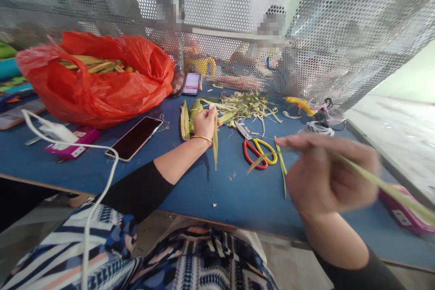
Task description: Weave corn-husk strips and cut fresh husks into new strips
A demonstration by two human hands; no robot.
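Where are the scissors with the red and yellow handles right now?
In the head view, the scissors lie right of centre on the blue table, between the left hand and right hand, just below the leaf scraps.

Left hand [205, 122]: thin gold-coloured bangle [201, 137] round the wrist, plain. Up the arm from the bangle, past a bare stretch, black left sleeve [136, 190], unmarked, clean edge. Right hand [333, 179], well right of the bangle: motion-blurred, so fine detail there is unsure. Its black right sleeve [360, 276] looks matching. Below the bangle: patterned garment [204, 263], navy, white, touches of peach; stripes plus rows of short dashes.
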